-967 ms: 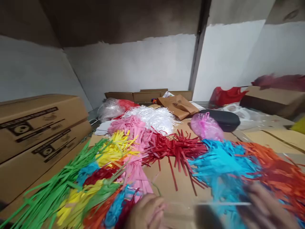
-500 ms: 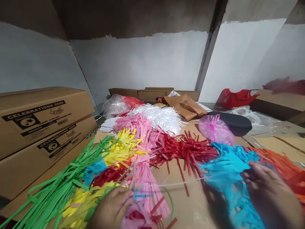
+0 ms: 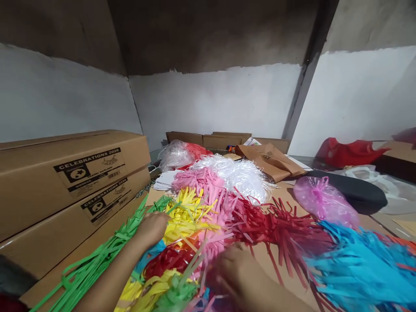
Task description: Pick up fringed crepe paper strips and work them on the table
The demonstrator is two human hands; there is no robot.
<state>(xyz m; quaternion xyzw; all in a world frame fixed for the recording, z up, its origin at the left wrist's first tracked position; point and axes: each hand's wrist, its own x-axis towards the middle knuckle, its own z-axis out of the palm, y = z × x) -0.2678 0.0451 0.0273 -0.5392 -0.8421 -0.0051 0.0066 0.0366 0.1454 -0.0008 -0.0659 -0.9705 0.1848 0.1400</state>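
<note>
Left hand (image 3: pixel 152 227) now nearer "CELEBRATIONS 2026" boxes (image 3: pixel 74 173).

The fringed strips are thin matt paper: the yellow bunch (image 3: pixel 186 212) under the bare left hand (image 3: pixel 152 227), with green strips (image 3: pixel 107 255) beside it and red fringe (image 3: pixel 276 221) and blue fringe (image 3: pixel 360 264) to its right. Behind the yellow bunch lies a white tuft (image 3: pixel 240 173) of glossy, stringy plastic, and right of that a pink bundle (image 3: pixel 325 201) wrapped in shiny clear film. Left of the yellow bunch stand smooth brown cardboard boxes (image 3: pixel 65 182) with black printed labels.
</note>
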